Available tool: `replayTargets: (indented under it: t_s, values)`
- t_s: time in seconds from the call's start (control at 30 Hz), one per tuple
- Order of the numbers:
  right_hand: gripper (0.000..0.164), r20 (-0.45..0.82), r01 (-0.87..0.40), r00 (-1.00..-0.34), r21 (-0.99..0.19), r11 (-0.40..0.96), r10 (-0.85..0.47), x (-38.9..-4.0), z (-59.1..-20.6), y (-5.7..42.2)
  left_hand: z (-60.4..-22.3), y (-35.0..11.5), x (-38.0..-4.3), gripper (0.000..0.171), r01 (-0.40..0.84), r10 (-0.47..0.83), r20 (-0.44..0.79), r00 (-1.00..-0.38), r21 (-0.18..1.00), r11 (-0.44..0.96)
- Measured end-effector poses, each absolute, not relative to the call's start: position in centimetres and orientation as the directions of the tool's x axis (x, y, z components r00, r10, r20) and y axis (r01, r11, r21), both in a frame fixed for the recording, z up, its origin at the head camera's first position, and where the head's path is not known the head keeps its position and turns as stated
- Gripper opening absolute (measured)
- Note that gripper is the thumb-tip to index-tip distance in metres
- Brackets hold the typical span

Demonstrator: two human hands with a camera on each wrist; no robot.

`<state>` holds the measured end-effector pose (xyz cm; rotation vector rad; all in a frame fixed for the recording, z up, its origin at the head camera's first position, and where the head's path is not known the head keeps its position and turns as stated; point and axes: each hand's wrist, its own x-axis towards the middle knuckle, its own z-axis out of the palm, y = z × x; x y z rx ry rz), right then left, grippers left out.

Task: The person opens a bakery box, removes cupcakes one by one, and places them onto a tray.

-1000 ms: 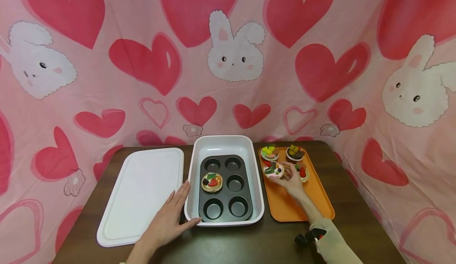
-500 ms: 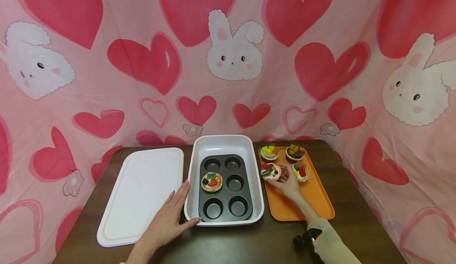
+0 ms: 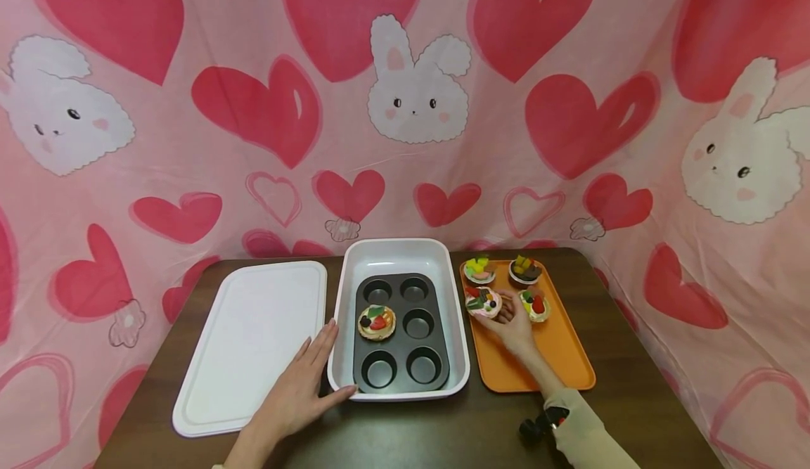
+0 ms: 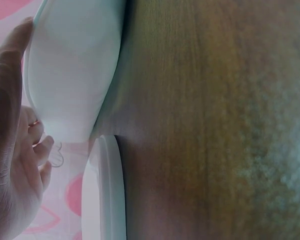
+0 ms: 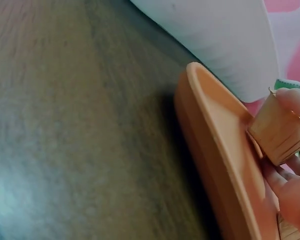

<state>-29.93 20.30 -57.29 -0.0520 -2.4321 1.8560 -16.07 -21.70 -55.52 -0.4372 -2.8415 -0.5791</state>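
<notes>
My right hand [image 3: 515, 325] grips a fruit tart [image 3: 484, 302] with pink cream at the left side of the orange tray [image 3: 506, 370]. In the right wrist view, thumb and fingers hold the tart's tan case [image 5: 277, 127], tilted, close to the tray floor. My left hand [image 3: 297, 392] lies with straight fingers against the left rim of a white rectangular basin [image 3: 463, 356], its thumb at the near rim. Inside the basin sits a dark muffin tin [image 3: 400, 346] with several cups. Another fruit tart [image 3: 376, 323] sits in its middle left cup.
On the orange tray stand a cupcake with yellow topping [image 3: 479, 270], a chocolate cupcake [image 3: 524, 271] and a strawberry-topped tart [image 3: 535, 305]. A white board [image 3: 253, 342] lies left of the basin. Behind the brown table [image 3: 405, 434] hangs a pink heart-patterned cloth [image 3: 418, 166].
My right hand and the pink-cream tart shifted slightly left and nearer, then a little back. The strawberry-topped tart beside the fingers shows more fully. My left hand stays in place.
</notes>
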Motion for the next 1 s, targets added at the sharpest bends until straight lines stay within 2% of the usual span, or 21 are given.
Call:
replayTargets:
  t_s: [0.2, 0.33, 0.57, 0.7, 1.0]
  values:
    - [0.068, 0.03, 0.006, -0.993, -0.951, 0.308, 0.111, -29.6, -57.3, 20.2, -55.6, -21.7, -16.0, 0.114, 0.324, 0.241, 0.274, -0.931, 0.314, 0.893]
    - [0.067, 0.065, -0.034, -0.995, -0.935, 0.353, 0.075, -29.3, -57.5, 20.5, -55.6, -21.7, -16.0, 0.113, 0.327, 0.243, 0.277, -0.929, 0.312, 0.892]
    - [0.073, 0.171, -0.135, -0.985, -0.809, 0.572, 0.008, -28.8, -57.8, 21.0, -55.5, -21.7, -16.1, 0.112, 0.331, 0.25, 0.258, -0.933, 0.346, 0.878]
    - [0.077, 0.201, -0.179, -0.979, -0.737, 0.652, -0.041, -28.6, -58.0, 21.3, -55.5, -21.7, -16.1, 0.112, 0.326, 0.251, 0.244, -0.937, 0.348, 0.879]
    - [0.078, 0.198, -0.212, -0.975, -0.705, 0.677, -0.098, -28.2, -57.8, 21.8, -55.5, -21.8, -16.1, 0.112, 0.322, 0.249, 0.235, -0.94, 0.36, 0.876]
